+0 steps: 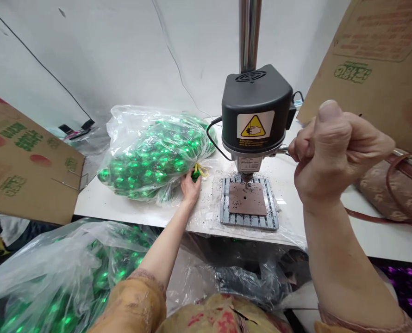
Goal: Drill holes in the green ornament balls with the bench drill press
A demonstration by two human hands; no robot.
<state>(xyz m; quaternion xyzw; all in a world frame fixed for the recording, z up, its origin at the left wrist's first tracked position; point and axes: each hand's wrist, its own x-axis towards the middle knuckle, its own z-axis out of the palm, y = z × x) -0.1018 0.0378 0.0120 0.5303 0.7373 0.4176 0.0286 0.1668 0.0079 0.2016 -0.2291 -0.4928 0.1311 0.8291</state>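
Observation:
My left hand [191, 188] is closed around a small shiny green bead [195, 175] beside the bag on the white table. Right by it, a yellow tie [201, 170] gathers the mouth of a clear plastic bag [122, 121] full of shiny green beads [150, 155]. My right hand [334, 152] makes a fist at the metal feed handle [283, 149] of a black bench drill press [256, 104]; its fingers cover the handle's end. Under the chuck [247, 177], a brown square board [237, 203] with a small dark hole lies on the grey slotted base [271, 217].
Dark shavings are scattered over the board and base. A second plastic bag of green beads [67, 273] sits below the table edge at left. Cardboard boxes flank both sides [28, 162]. A patterned bag [383, 194] with brown straps lies at right, with purple shiny pieces [407, 286] below.

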